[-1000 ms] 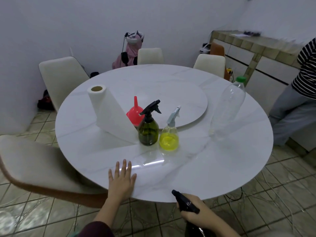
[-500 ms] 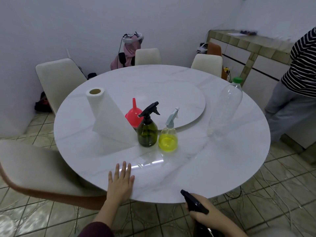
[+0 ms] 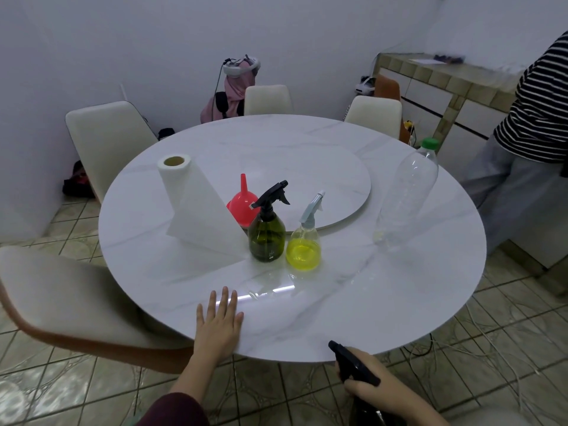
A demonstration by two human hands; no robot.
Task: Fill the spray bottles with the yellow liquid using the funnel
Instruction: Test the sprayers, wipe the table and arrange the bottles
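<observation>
On the round white table (image 3: pixel 353 302) stand a dark green spray bottle (image 3: pixel 266 234) with a black trigger head and, to its right, a clear spray bottle (image 3: pixel 304 245) holding yellow liquid. A red funnel (image 3: pixel 242 206) sits upside down just behind them. A large clear plastic bottle (image 3: pixel 405 192) with a green cap stands at the right and looks nearly empty. My left hand (image 3: pixel 218 325) lies flat on the near table edge, fingers apart. My right hand (image 3: pixel 373 384), below the table edge, grips a black spray bottle (image 3: pixel 353 364) by its neck.
A paper towel roll (image 3: pixel 190 198) with a sheet hanging loose stands left of the funnel. A lazy Susan disc (image 3: pixel 307 176) covers the table's middle. Chairs (image 3: pixel 104 133) ring the table. A person in a striped shirt (image 3: pixel 534 118) stands at the right by a tiled counter.
The view has shifted slightly. My right hand with the black spray bottle has drifted a little to the right below the table edge. My left hand stays flat on the table.
</observation>
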